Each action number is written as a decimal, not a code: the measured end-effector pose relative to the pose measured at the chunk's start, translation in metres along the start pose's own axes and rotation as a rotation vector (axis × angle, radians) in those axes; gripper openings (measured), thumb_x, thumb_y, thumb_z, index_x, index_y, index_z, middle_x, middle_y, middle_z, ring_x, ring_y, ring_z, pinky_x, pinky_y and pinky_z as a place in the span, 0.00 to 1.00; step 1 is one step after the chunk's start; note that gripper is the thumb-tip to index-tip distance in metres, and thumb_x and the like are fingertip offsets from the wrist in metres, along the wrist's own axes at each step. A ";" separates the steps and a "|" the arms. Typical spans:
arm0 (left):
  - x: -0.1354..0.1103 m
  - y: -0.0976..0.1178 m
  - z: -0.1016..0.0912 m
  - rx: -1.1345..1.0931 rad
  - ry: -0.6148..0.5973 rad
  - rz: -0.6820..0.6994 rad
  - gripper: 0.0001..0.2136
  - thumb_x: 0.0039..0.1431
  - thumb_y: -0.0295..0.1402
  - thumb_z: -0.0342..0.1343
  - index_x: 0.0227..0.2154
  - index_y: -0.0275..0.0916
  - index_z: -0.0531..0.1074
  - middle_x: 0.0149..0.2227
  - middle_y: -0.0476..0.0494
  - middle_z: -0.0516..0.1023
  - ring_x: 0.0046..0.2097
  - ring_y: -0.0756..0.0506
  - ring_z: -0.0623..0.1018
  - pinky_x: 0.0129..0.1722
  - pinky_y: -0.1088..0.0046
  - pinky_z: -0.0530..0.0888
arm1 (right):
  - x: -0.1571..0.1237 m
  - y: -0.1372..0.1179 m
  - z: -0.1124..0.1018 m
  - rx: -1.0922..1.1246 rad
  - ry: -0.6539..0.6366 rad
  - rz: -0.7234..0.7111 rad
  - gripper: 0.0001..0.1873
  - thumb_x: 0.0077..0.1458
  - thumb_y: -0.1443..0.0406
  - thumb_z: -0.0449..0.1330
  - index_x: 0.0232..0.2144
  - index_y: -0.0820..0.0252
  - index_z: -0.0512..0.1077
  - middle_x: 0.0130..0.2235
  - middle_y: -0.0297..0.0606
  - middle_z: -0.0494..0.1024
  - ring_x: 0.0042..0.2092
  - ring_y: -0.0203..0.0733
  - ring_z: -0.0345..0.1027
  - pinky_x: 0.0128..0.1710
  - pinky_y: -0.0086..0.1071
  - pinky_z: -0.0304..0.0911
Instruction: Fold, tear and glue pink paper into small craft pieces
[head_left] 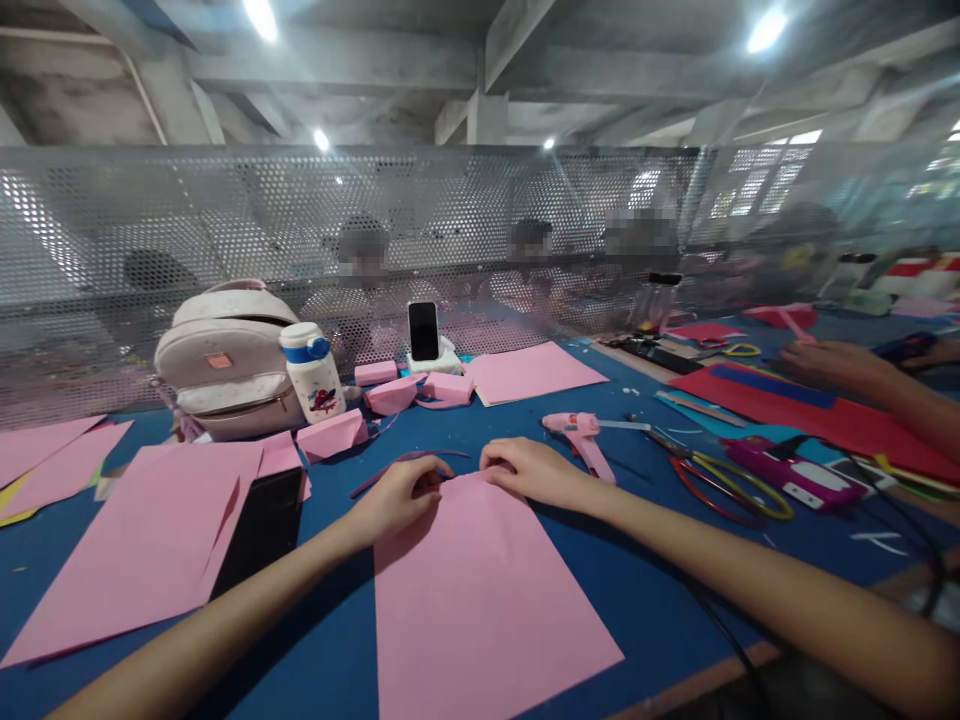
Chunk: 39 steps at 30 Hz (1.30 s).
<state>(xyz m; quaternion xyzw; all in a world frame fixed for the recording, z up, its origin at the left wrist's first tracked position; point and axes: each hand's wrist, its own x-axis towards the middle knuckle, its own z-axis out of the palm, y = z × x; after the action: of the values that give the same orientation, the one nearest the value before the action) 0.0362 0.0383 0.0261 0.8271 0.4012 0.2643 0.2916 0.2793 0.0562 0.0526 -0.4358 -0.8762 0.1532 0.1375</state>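
Note:
A sheet of pink paper (480, 600) lies before me on the blue table, its far edge lifted a little. My left hand (405, 495) pinches that edge at its left corner, with the fingers curled in. At the right end of the same edge, my right hand (529, 470) grips the paper, fingertips bent down onto it. A thin dark purple strip (390, 470) lies just beyond my left hand. To the right of my right hand rests a pink glue gun (581, 440) with a glue stick in its back.
Scissors (720, 485) and a purple-magenta device (795, 475) lie right. Left are pink sheets (150, 530) and a black phone (262, 530). Folded pink pieces (334, 435), a bottle (311, 375) and a backpack (232, 365) stand behind. A co-worker's hand (832, 365) works far right.

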 end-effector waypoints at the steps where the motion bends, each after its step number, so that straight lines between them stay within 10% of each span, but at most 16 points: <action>1: -0.001 0.001 0.000 -0.005 0.016 0.010 0.17 0.54 0.20 0.52 0.45 0.37 0.75 0.38 0.45 0.80 0.39 0.47 0.77 0.39 0.75 0.72 | 0.001 0.000 0.000 -0.033 0.007 -0.009 0.07 0.58 0.68 0.57 0.34 0.58 0.76 0.38 0.38 0.79 0.39 0.44 0.71 0.35 0.31 0.57; 11: -0.012 0.005 0.014 0.010 0.063 0.057 0.15 0.58 0.19 0.51 0.35 0.40 0.81 0.41 0.43 0.78 0.43 0.46 0.78 0.44 0.73 0.74 | -0.001 -0.001 0.017 -0.180 0.010 -0.125 0.08 0.65 0.66 0.54 0.37 0.58 0.73 0.38 0.39 0.77 0.41 0.44 0.70 0.40 0.34 0.60; 25: -0.039 0.004 0.029 0.350 0.085 0.178 0.18 0.67 0.25 0.46 0.55 0.42 0.71 0.56 0.35 0.72 0.54 0.38 0.73 0.52 0.57 0.74 | -0.004 -0.010 0.036 -0.184 0.056 -0.231 0.11 0.65 0.70 0.52 0.47 0.60 0.69 0.47 0.43 0.74 0.47 0.47 0.65 0.48 0.40 0.62; 39: -0.045 -0.003 0.039 0.659 0.070 0.230 0.19 0.62 0.18 0.49 0.56 0.36 0.67 0.62 0.28 0.68 0.62 0.34 0.70 0.56 0.51 0.74 | -0.010 -0.005 0.055 -0.155 0.051 -0.263 0.20 0.65 0.71 0.47 0.57 0.62 0.65 0.57 0.47 0.72 0.58 0.50 0.64 0.59 0.47 0.60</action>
<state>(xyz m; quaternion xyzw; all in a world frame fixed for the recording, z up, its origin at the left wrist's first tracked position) 0.0368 -0.0077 -0.0120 0.9071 0.3788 0.1800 -0.0367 0.2616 0.0372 0.0032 -0.3303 -0.9311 0.0547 0.1447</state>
